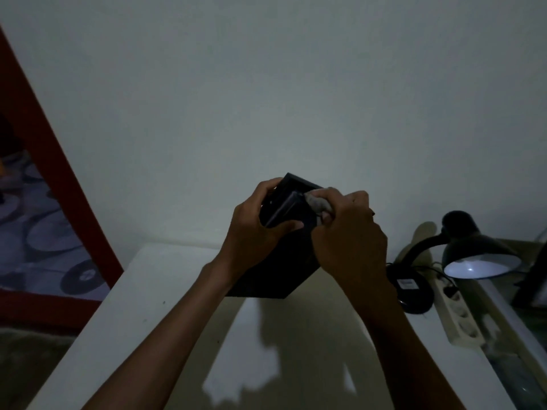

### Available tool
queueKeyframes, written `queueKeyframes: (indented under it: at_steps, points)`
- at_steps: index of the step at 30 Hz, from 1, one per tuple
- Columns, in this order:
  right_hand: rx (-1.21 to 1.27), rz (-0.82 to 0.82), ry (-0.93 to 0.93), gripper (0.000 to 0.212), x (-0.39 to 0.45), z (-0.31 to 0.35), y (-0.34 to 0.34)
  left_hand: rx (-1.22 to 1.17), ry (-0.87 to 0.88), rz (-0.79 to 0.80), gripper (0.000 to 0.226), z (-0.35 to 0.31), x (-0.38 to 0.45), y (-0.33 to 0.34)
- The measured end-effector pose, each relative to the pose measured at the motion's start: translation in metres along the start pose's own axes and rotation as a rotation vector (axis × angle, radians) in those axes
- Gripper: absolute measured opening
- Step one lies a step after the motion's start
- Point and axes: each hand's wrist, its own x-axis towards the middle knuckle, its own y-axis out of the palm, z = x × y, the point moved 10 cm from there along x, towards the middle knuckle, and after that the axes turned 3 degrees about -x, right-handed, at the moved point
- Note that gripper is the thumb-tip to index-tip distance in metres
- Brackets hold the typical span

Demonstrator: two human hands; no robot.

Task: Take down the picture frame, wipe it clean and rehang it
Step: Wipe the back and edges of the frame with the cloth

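Observation:
The dark picture frame is held tilted in the air above the white table, in front of a bare pale wall. My left hand grips its upper left part, thumb across the face. My right hand presses a small grey cloth against the frame's upper right edge. The light is dim and the frame's face is hard to make out.
A black desk lamp, switched on, stands at the table's right, its round base beside a white power strip. A red-framed mirror leans against the wall at left. A glass surface lies at the far right.

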Motion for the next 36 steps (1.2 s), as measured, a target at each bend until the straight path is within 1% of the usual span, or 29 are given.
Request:
queueKeyframes:
  at_steps: [3,5,7,9,11,16,21,26,30,33,36]
  points:
    - [-0.005,-0.007,0.015,0.033,0.003,-0.006,0.003,0.110,0.010,0.039,0.083,0.012,-0.010,-0.003]
    - [0.006,-0.014,0.017,0.033,0.005,-0.011,0.005,0.149,-0.074,0.030,0.085,0.032,-0.025,-0.009]
    - [0.031,-0.021,0.014,0.034,0.008,-0.016,0.006,0.149,-0.186,-0.002,0.078,0.052,-0.040,-0.014]
    - [0.073,-0.019,0.003,0.035,0.012,-0.020,0.006,0.123,-0.223,-0.053,0.064,0.061,-0.047,-0.015]
    - [0.123,-0.009,-0.004,0.035,0.014,-0.022,0.008,0.089,-0.230,-0.089,0.056,0.063,-0.047,-0.013]
    - [0.184,0.019,0.014,0.030,0.018,-0.036,0.014,0.114,-0.181,-0.111,0.053,0.056,-0.039,-0.015]
    - [0.342,0.131,0.101,0.025,0.011,-0.062,0.043,0.229,-0.156,0.018,0.053,0.048,-0.028,-0.024]
    - [0.428,0.205,0.196,0.024,-0.008,-0.088,0.079,0.378,-0.234,0.204,0.054,0.057,-0.024,-0.018]
    - [0.449,0.220,0.253,0.028,-0.022,-0.108,0.095,0.443,-0.300,0.332,0.059,0.069,-0.021,-0.002]
    - [0.461,0.220,0.287,0.031,-0.028,-0.120,0.100,0.490,-0.310,0.403,0.062,0.077,-0.018,0.011]
    - [0.480,0.209,0.320,0.026,-0.033,-0.134,0.102,0.521,-0.304,0.453,0.064,0.084,-0.016,0.027]
